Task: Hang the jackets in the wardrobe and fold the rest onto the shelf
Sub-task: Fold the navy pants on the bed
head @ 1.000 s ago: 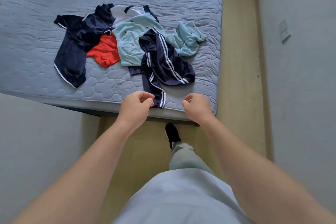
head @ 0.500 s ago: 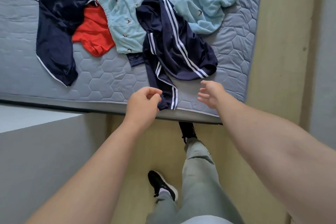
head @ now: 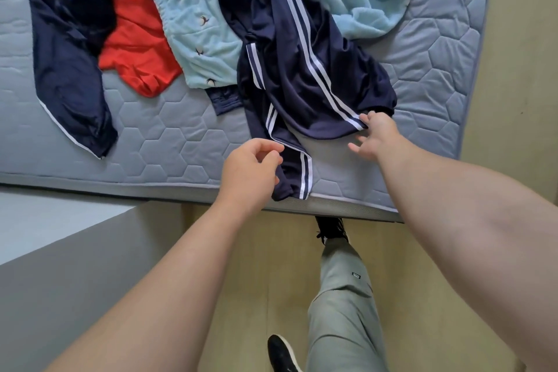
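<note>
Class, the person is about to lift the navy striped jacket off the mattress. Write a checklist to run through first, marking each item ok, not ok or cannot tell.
1. The striped jacket lies on top of the pile: ok, nothing covers it.
2. The left hand holds the sleeve: not ok, its fingers curl beside it.
3. The right hand holds the hem: not ok, spread fingers only touch the edge.
4. The striped jacket is free of the light blue fleece beneath: cannot tell.
5. The wardrobe and a hanger are ready: cannot tell, neither is in view.

Quilted grey mattress (head: 169, 142): navy striped jacket (head: 302, 69), heaped clothes (head: 199, 24).
</note>
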